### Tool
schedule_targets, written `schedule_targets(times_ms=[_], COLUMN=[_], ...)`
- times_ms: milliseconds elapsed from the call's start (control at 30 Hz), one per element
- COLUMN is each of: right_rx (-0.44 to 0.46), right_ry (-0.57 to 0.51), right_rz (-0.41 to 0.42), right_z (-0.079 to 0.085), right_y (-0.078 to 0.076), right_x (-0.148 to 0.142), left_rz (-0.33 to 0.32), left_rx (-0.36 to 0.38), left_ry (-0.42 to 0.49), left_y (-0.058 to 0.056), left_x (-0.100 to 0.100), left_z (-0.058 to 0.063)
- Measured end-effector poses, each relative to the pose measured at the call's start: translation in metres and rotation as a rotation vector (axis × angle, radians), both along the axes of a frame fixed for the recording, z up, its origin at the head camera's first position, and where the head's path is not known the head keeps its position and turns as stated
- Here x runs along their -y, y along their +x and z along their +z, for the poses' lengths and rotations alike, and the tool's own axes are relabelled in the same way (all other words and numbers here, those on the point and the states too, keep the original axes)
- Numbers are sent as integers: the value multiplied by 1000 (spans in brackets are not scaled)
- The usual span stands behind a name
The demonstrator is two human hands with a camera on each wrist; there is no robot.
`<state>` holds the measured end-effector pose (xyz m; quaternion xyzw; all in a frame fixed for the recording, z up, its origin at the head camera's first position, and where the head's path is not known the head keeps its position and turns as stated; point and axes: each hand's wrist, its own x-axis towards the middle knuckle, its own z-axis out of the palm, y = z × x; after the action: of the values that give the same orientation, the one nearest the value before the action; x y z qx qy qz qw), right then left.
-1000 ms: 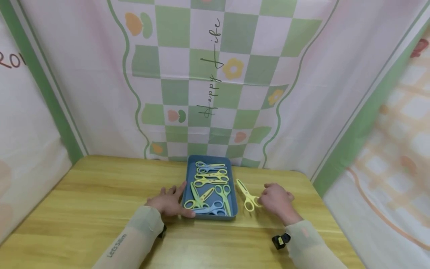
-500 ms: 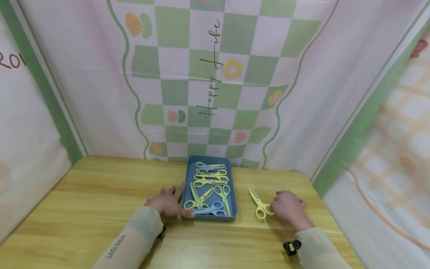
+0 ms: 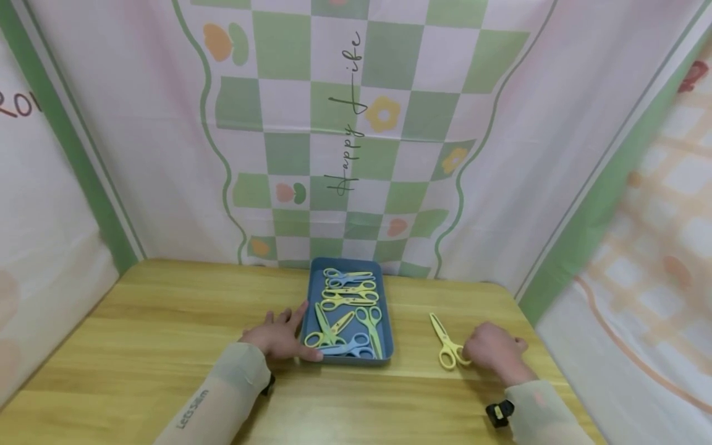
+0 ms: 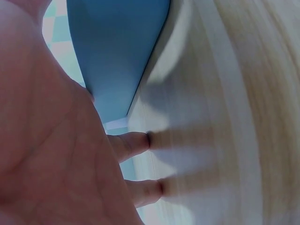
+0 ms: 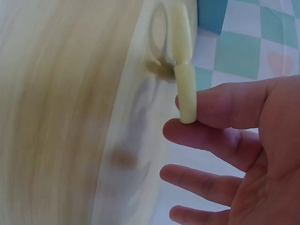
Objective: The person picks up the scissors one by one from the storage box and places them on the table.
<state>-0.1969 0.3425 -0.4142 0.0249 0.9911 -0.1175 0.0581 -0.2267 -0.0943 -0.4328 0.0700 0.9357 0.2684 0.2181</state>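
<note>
A pair of yellow scissors (image 3: 439,332) hangs from my right hand (image 3: 494,351), which pinches one handle loop right of the tray. The right wrist view shows the handles (image 5: 186,89) edge-on between thumb and forefinger, over a shadow on the wood; the other fingers stick out straight. My left hand (image 3: 276,337) lies spread at the near left corner of a blue tray (image 3: 317,283), its thumb along the front rim. In the left wrist view, two fingertips (image 4: 140,142) come down close to the table beside the tray's outer wall (image 4: 117,51).
Inside the tray lie several more scissors: yellow ones (image 3: 349,301), green ones (image 3: 371,327) and blue ones (image 3: 356,343). The wooden table (image 3: 167,321) ends at a printed curtain (image 3: 289,154) behind the tray, with more cloth at both sides.
My right hand has moved right and a little toward me, taking the yellow scissors farther from the tray. The left hand and the tray have stayed put.
</note>
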Motion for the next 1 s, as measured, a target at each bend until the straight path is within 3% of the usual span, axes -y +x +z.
schedule_targets(times_ms=[633, 1000], right_rx=[50, 63], right_ry=[-26, -4], right_rz=[-114, -90], right_z=[1, 0], right_y=[4, 3], right_x=[-20, -20], left_rz=[-8, 2], left_rx=[10, 4], left_ry=[-7, -6], left_y=[1, 1], left_x=[-1, -1], left_z=[2, 2])
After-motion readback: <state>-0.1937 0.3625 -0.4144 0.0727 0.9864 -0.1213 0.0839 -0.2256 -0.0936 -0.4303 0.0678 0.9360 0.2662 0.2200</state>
